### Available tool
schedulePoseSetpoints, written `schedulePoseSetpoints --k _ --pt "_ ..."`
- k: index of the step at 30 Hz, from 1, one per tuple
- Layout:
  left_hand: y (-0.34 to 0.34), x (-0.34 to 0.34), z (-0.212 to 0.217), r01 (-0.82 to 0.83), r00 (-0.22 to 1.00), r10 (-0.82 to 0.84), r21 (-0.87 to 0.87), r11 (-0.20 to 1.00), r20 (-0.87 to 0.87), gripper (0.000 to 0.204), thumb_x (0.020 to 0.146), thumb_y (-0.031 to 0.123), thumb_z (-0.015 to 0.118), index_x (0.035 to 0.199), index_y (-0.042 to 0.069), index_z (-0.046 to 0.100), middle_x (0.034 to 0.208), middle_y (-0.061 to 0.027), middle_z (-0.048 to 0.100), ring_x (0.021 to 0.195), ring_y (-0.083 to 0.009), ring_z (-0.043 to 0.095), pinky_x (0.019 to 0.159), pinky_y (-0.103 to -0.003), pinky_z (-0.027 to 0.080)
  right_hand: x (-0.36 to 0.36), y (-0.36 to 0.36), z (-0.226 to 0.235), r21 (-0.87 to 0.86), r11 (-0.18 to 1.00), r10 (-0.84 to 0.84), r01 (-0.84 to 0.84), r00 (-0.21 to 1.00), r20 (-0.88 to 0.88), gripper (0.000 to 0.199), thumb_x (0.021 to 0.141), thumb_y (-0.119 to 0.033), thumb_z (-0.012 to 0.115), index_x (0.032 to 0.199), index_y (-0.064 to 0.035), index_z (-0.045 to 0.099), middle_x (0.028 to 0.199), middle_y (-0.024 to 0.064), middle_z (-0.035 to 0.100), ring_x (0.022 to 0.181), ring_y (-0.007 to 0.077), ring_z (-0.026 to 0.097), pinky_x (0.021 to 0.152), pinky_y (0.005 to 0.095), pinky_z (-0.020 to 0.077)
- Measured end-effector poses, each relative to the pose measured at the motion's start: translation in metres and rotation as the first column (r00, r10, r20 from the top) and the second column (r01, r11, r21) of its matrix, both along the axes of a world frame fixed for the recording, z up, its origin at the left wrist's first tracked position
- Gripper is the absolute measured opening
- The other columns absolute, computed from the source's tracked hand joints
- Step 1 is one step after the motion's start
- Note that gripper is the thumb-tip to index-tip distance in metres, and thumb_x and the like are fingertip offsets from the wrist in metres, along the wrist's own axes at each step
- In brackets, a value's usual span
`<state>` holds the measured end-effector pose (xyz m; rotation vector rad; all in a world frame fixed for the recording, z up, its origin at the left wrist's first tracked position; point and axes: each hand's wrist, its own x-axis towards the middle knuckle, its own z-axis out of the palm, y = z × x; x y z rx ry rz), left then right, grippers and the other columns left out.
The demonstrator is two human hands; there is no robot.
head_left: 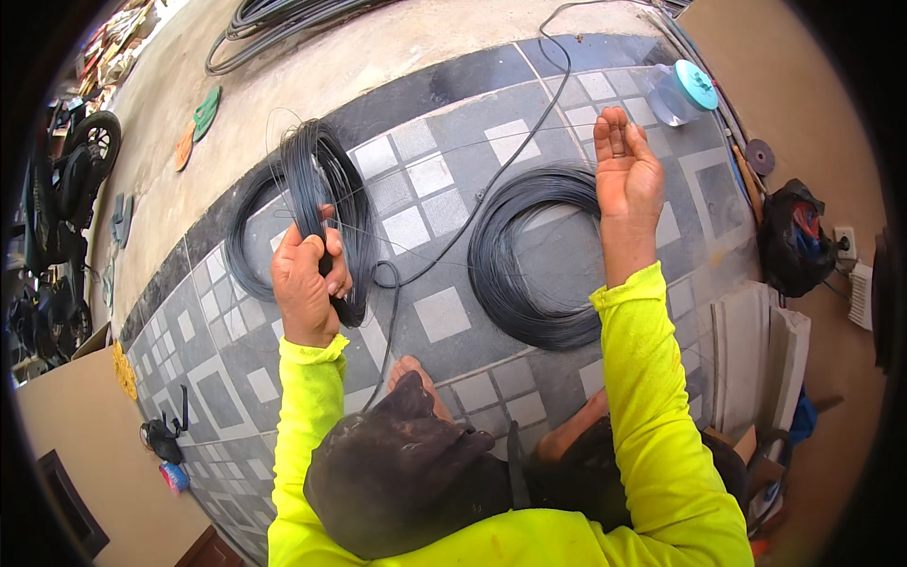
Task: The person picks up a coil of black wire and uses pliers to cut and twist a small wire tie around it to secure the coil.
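My left hand (pixel 312 274) is closed around a thick upright coil of dark thin wire (pixel 304 180), its fingers bent across the strands. Part of this bundle spreads behind the hand in a wider loop on the tiles. From it a fine strand (pixel 491 138) stretches to my right hand (pixel 625 175), which is raised palm up at the right. Its fingers are curled and close together, with the strand meeting them; the exact grip is small to see. Between my hands a second round coil of dark wire (pixel 493 274) lies flat on the floor, untouched.
A black cable (pixel 472 203) snakes over the tiled floor between the coils. A clear jar with a turquoise lid (pixel 694 87) stands at the far right. More coiled black cable (pixel 274 28) lies at the back, green and orange sandals (pixel 205 113) at the left. A black bag (pixel 798 241) sits by the right wall.
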<state>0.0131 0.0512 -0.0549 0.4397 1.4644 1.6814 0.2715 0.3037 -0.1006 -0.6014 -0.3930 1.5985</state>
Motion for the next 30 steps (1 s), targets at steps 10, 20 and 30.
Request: schedulePoseSetpoints --k 10,20,30 --pt "-0.004 -0.015 0.01 0.046 0.999 -0.043 -0.093 0.995 0.028 0.028 0.097 0.011 0.04 0.118 -0.002 0.054 0.073 0.0013 0.049 0.046 -0.0038 0.037 0.041 -0.02 0.031 0.065 0.064 0.028 0.234 0.972 0.016 0.028 0.983 -0.184 0.023 0.097 0.002 0.05 0.117 0.0141 0.052 0.109 0.0261 0.065 0.105 0.0342 0.067 0.097 0.0465 0.0564" --pt "-0.01 -0.021 0.009 0.01 0.999 -0.006 -0.088 0.996 0.044 0.018 0.098 0.012 0.039 0.109 0.004 0.051 0.067 0.0041 0.04 0.044 -0.0032 0.032 0.038 -0.02 0.027 0.027 0.015 0.101 0.529 0.784 0.144 -0.325 0.924 0.354 0.033 0.098 0.0 0.05 0.13 0.0034 0.055 0.096 0.0109 0.067 0.062 0.0084 0.046 0.052 0.0181 0.038" --pt "0.007 -0.009 0.014 0.064 0.991 -0.051 -0.097 0.993 0.127 0.008 0.096 0.01 0.054 0.098 0.003 0.058 0.062 0.0046 0.042 0.043 -0.0022 0.034 0.038 -0.02 0.028 -0.121 -0.157 0.009 0.52 0.359 -0.04 -0.775 0.544 0.838 0.022 0.091 -0.001 0.059 0.112 0.0019 0.055 0.095 0.022 0.066 0.083 0.0385 0.068 0.069 0.0426 0.054"
